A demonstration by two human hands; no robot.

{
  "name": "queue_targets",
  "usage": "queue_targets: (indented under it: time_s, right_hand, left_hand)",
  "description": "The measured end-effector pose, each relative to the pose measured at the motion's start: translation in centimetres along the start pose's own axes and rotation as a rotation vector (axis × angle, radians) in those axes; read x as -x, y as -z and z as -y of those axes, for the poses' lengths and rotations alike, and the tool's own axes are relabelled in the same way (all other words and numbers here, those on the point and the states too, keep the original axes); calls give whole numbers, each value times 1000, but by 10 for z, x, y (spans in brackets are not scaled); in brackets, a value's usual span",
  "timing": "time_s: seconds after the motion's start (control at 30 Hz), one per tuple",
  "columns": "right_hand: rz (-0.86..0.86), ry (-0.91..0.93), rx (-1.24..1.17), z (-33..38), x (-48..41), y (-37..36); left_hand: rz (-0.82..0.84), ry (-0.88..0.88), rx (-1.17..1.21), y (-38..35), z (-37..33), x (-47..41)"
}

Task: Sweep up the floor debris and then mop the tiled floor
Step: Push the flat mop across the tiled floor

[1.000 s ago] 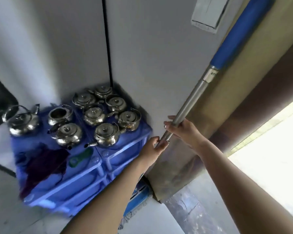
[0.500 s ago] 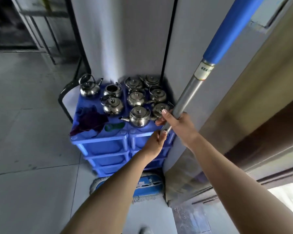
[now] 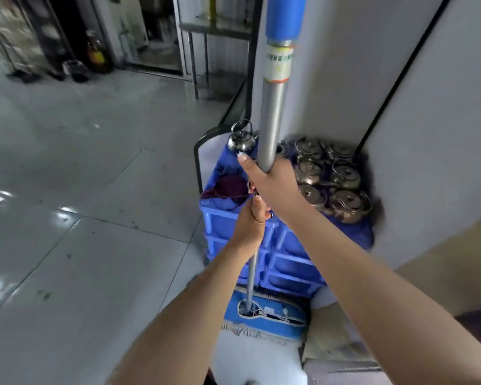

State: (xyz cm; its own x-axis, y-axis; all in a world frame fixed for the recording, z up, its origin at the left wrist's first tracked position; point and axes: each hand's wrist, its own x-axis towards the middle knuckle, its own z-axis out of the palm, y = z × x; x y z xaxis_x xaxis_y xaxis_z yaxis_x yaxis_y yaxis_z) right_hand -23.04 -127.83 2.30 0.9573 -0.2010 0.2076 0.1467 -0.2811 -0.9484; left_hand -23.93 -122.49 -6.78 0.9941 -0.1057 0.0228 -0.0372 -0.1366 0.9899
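A flat mop stands nearly upright in front of me. Its silver pole (image 3: 272,115) has a blue grip sleeve (image 3: 285,15) at the top. The blue mop head (image 3: 264,315) with a grey fringe lies flat on the tiled floor (image 3: 81,218) at the foot of the blue crates. My right hand (image 3: 272,182) is closed around the pole higher up. My left hand (image 3: 252,220) grips the pole just below it.
Stacked blue plastic crates (image 3: 283,254) stand in a wall corner, topped with several steel kettles (image 3: 328,173) and a dark red cloth (image 3: 228,187). A grey wall (image 3: 428,134) rises on the right. Metal racks and a doorway (image 3: 156,31) lie far back. Glossy tiles spread out on the left.
The view has swung left and down, so the open floor now shows. The mop pole has come from a rightward lean to nearly upright. Both hands stay closed on it.
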Motion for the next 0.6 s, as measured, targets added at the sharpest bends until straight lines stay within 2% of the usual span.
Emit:
queue_targets:
  time_s: [0.23, 0.47, 0.6]
  right_hand:
    - [63, 93, 5, 52, 1, -76]
    - [34, 145, 5, 109, 2, -169]
    - [51, 151, -21, 130, 10, -231]
  left_hand:
    - [-131, -38, 91, 80, -18, 0]
    - [-93, -92, 121, 189, -33, -1]
    - [-181, -88, 117, 256, -23, 2]
